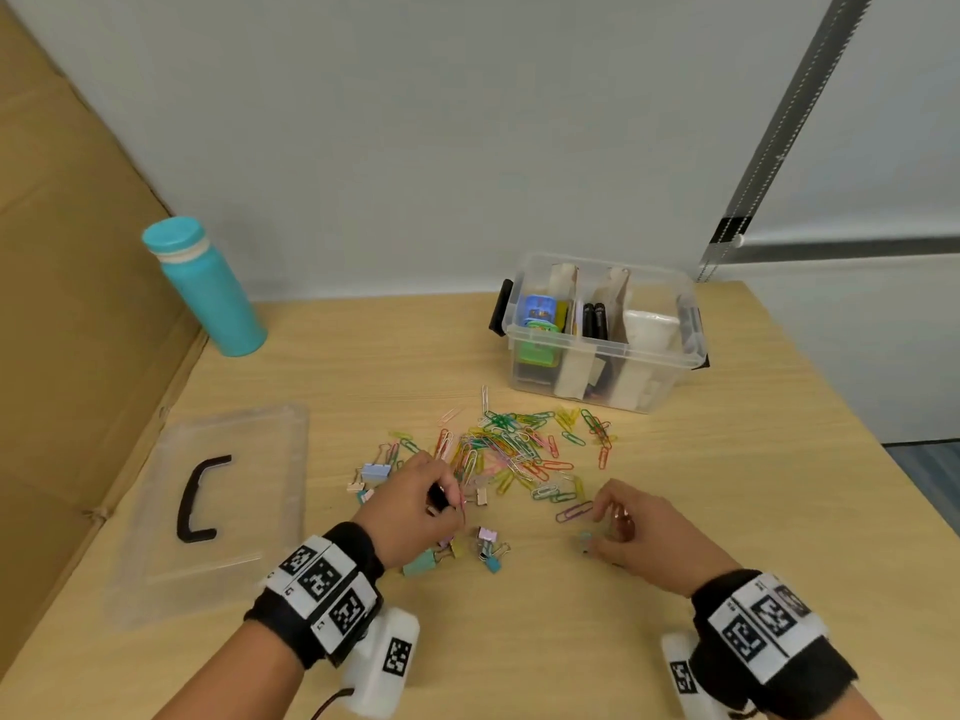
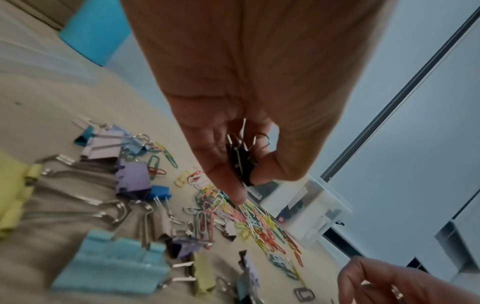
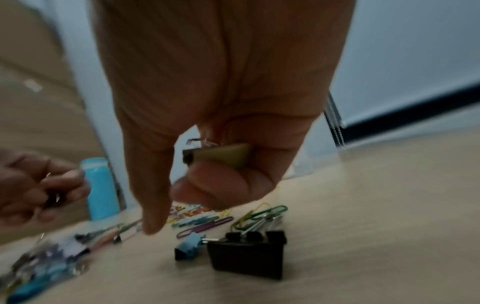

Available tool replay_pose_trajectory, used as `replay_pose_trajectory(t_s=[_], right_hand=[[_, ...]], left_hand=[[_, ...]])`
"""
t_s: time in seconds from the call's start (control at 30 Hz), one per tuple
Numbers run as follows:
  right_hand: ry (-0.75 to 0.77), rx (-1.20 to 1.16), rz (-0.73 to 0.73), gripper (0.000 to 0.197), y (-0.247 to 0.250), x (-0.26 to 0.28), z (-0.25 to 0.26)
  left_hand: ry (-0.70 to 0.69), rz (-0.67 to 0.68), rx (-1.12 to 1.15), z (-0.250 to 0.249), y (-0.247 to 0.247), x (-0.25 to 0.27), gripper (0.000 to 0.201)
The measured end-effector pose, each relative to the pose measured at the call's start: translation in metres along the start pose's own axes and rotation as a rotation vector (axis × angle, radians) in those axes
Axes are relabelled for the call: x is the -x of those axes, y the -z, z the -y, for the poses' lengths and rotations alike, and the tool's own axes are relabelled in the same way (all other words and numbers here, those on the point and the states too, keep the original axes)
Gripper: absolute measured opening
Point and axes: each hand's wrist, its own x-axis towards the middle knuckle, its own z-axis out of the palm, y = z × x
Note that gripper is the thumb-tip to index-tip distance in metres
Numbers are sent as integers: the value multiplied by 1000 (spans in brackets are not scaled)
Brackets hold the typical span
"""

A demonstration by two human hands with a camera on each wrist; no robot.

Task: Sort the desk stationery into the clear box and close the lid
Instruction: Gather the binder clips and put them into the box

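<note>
At nine o'clock on the wooden desk (image 1: 675, 511) I see the clear lid (image 1: 249, 459) lying flat with its black handle (image 1: 195, 498) up, well apart from the box; behind it, at ten o'clock, a teal bottle (image 1: 208, 288) stands upright against the cardboard wall (image 1: 67, 252). Moving right, my left hand (image 1: 415, 506) hovers low over the near-left edge of the scatter, thumb and fingers curled round small black binder clips (image 2: 240, 162) whose wire loops poke up into the palm. Under and just beside that hand lie pastel binder clips (image 2: 132, 176) in lilac, blue, yellow and teal, some touching each other. At the centre of the desk the pile of coloured paper clips (image 1: 514, 444) spreads from twelve toward two o'clock, tangled and overlapping. Further right, my right hand (image 1: 649, 532) hangs just above the desk at four o'clock, its fingers folded over an olive-tan binder clip (image 3: 221, 154) with the index finger pointing down. Below it, on the desk, a large black binder clip (image 3: 246, 255) sits beside a small blue binder clip (image 3: 188, 246), with a purple paper clip (image 1: 574, 511) near. At one o'clock the clear box (image 1: 597, 356) stands open, its cardboard-divided compartments holding coloured packs, black pens and white items.
</note>
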Motion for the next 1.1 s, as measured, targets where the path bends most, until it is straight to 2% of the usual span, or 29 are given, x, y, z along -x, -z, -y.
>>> replay_pose_trajectory(t_s=[0.1,0.2,0.4,0.53,0.63,0.73,0.83,0.93,1.1], right_hand=[[32,239,98,28,-7,2,0],[44,334,76,25,-14,0,1],[92,362,52,15,-17,-3,5],[126,220,12,16,-13,-1,7],[88,40,19,16,-8,0,11],[51,-190,79,15,-2,4,14],[36,-289,80,13,20,7,25],[70,-371,-21,9,63,0,40],[22,-492,-349,10,140,-50,52]], left_hand=[[-9,23,23,2,-4,0,19],[-9,65,-10,4,-11,0,11],[-56,234,-317,-1,-23,-6,32],[-38,309,-443,-7,-25,-12,34],[-33,340,-492,-12,-27,-18,28],[-28,338,-492,-13,-31,-23,16],[-33,331,-469,-11,-31,-23,14],[-48,256,-392,-11,-26,-21,15],[-36,127,-267,-19,-13,-24,7]])
